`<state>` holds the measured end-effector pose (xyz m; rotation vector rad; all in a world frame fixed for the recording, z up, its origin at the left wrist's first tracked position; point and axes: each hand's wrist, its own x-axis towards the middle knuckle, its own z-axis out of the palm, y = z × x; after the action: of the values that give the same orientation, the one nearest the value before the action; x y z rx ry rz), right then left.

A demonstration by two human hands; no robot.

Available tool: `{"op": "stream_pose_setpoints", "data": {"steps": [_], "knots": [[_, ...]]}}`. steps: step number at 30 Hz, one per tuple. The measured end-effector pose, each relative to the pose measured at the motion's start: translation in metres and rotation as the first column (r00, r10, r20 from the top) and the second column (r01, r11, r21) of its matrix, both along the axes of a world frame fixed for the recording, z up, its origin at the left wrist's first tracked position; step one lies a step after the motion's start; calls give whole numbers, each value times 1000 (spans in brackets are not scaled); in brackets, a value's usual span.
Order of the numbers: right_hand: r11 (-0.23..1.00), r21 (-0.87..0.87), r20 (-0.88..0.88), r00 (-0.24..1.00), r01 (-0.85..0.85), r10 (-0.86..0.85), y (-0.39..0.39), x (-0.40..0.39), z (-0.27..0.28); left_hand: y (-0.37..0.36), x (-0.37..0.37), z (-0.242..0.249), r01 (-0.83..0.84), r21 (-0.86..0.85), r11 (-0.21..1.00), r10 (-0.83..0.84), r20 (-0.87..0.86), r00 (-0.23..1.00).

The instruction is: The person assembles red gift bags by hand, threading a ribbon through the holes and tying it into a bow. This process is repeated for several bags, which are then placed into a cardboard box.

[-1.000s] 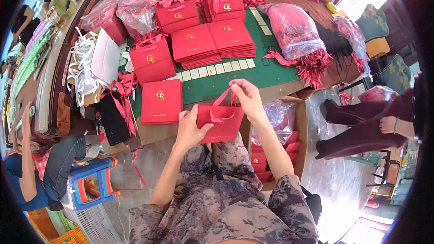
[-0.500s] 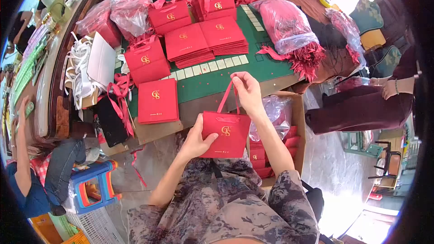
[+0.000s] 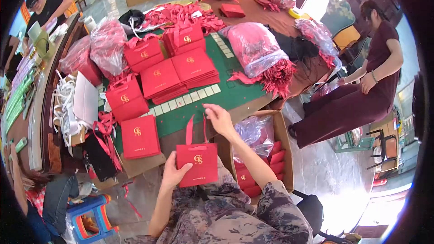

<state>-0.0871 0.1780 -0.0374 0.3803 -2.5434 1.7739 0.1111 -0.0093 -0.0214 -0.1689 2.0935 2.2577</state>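
Note:
My left hand [image 3: 175, 171] grips the left side of a small red paper bag [image 3: 197, 164] with a gold logo, its thumb on the front. Two red ribbon ends [image 3: 190, 129] rise from the bag's top, apart from each other. My right hand [image 3: 218, 118] is above the bag near the right ribbon, fingers bent; whether it touches the ribbon is too small to tell. Beyond, on the green mat, stand stacks of red bags [image 3: 161, 80] and a lone red stack [image 3: 140, 136] at the near edge.
A cardboard box [image 3: 284, 153] of red bags stands right of my lap. Plastic-wrapped red bundles [image 3: 254, 47] lie on the table. White ribbon bags [image 3: 85, 99] are at the left. A person in maroon [image 3: 382, 70] bends at the right; others work around the table.
The view has tilted up and shifted. My right hand has loosened from the ribbon loop's top, and the ribbon ends now stand apart. My left hand still holds the bag.

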Motion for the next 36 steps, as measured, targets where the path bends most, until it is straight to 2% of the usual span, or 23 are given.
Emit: {"op": "stream_pose_setpoints", "data": {"steps": [2,3,4,6,7,9,10,12,15,16,17,18,19,20,25,27,28,33,36], "knots": [[981,24,-185,966,191,-183,19,-19,3,-7,-3,6,-114,21,993,111,111,988],[946,151,-323,919,287,-227,32,-27,17,-9,-6,15,-166,59,984,159,101,982],[927,141,-343,896,347,-283,42,-38,19,-10,-9,24,-153,59,987,147,92,985],[871,172,-531,788,459,-311,64,-67,16,-15,-17,35,-289,94,953,288,31,957],[868,168,-535,783,467,-318,73,-82,13,-18,-21,37,-308,104,946,311,-13,950],[727,313,-714,656,611,-244,85,-107,8,-27,-30,37,-330,86,940,336,-58,940],[729,307,-716,653,612,-247,88,-114,5,-29,-35,39,-360,73,930,366,-100,925],[679,411,-715,677,608,-174,91,-127,2,-32,-41,45,-369,66,927,374,-128,918],[665,448,-723,680,597,-124,96,-138,-2,-29,-52,67,-476,-188,859,415,-288,863],[668,464,-721,686,582,-98,97,-141,-5,-25,-53,77,-481,-192,856,419,-290,861],[704,405,-750,653,583,-110,96,-139,-3,-17,-54,98,-509,-404,760,362,-388,848],[707,403,-750,653,581,-110,96,-135,-3,-8,-55,110,-532,-584,614,282,-467,838],[730,385,-755,648,565,-104,97,-130,-3,0,-60,107,-582,-582,568,247,-554,795],[751,366,-761,642,549,-98,99,-124,-4,3,-62,104,-590,-649,481,119,-618,777],[795,331,-792,608,508,-58,109,-96,7,38,-68,76,-445,-762,471,-47,-525,850],[798,393,-767,642,457,10,115,-94,7,50,-69,62,-398,-809,433,-105,-483,869],[798,394,-767,642,456,12,118,-91,7,53,-69,52,-357,-815,456,-129,-457,880],[841,268,-682,709,469,-178,125,-74,6,65,-64,29,-279,-842,461,-112,-367,923],[833,295,-669,724,467,-169,127,-78,5,69,-66,23,-298,-838,456,-100,-381,919]]}}
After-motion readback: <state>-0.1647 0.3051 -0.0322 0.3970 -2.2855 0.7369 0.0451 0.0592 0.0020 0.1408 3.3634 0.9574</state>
